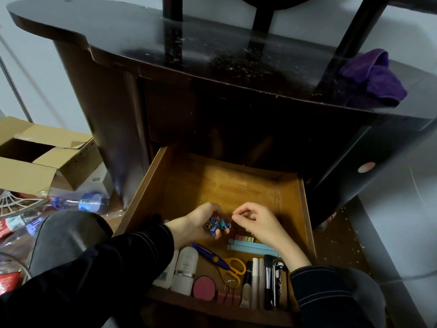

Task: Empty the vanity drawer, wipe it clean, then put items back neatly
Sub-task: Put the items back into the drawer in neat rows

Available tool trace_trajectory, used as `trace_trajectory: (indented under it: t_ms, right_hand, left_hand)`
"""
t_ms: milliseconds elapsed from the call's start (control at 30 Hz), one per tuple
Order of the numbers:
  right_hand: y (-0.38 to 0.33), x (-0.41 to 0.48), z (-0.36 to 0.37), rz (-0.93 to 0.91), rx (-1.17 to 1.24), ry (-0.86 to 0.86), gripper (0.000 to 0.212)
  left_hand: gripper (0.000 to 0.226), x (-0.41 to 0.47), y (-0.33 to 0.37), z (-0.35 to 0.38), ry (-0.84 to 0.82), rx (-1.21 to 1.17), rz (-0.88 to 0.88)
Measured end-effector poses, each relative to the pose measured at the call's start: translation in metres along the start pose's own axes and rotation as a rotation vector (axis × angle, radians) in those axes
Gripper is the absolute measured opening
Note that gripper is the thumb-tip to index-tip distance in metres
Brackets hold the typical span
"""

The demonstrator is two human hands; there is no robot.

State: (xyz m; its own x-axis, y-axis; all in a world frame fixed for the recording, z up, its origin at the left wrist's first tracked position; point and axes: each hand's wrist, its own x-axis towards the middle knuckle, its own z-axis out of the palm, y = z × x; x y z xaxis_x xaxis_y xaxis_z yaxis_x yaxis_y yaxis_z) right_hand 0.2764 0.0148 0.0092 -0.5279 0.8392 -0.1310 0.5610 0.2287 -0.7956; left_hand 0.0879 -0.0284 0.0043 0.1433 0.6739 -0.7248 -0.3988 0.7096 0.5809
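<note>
Nearest me, along the front of the open vanity drawer, I see a neat row: white bottles, a round pink compact, yellow-handled scissors, then pens and a makeup brush lying side by side. Just behind those lie pale blue sticks. Above them both hands hover inside the drawer. My left hand has its fingers curled round a cluster of small blue binder clips. My right hand is just beside it, fingers curled with thumb and forefinger close together; I cannot tell whether they pinch anything. The drawer's back half shows bare wood. Farther off, a crumpled purple cloth sits at the right end of the dark, dusty tabletop.
</note>
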Motion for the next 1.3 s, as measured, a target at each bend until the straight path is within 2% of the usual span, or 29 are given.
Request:
trace_trajectory:
  t_ms: [200,333,533,700,900,967,1067,1133,1200,1300]
  right_hand:
    - [-0.005,-0.004,0.006,-0.012,0.057,-0.104,0.015]
    - [-0.006,-0.002,0.004,0.049,0.079,-0.051,0.006]
    - [-0.004,-0.002,0.001,0.158,0.181,0.064,0.006]
    - [-0.004,0.0,0.004,0.258,0.34,0.048,0.012]
    - [-0.001,0.002,-0.006,0.304,0.559,0.123,0.02]
    - [0.002,0.002,-0.009,0.239,0.412,0.178,0.019]
    - [0.01,0.002,-0.007,0.155,-0.141,0.281,0.02]
    - [0.016,0.001,-0.007,0.176,-0.39,0.298,0.023]
    - [0.023,-0.002,-0.009,0.208,-0.513,0.274,0.026]
    - [0.029,-0.004,-0.012,0.274,-0.564,0.194,0.027]
  left_hand:
    - [0.018,0.007,-0.002,-0.004,-0.036,0.002,-0.023]
    - [0.013,0.008,-0.001,-0.005,-0.064,-0.007,-0.011]
    - [0.013,0.009,0.0,-0.003,-0.134,0.041,0.023]
    - [0.02,0.008,-0.002,-0.001,-0.057,0.084,0.06]
    - [0.036,0.012,0.003,-0.004,0.041,-0.066,0.175]
    - [0.034,0.012,0.003,-0.007,0.034,-0.077,0.18]
    - [0.033,0.011,0.002,-0.007,-0.004,-0.057,0.156]
    - [0.032,0.011,0.001,-0.007,-0.011,-0.033,0.148]
    - [0.03,0.011,0.001,-0.007,-0.012,-0.019,0.145]
    - [0.03,0.011,0.001,-0.008,-0.013,-0.017,0.147]
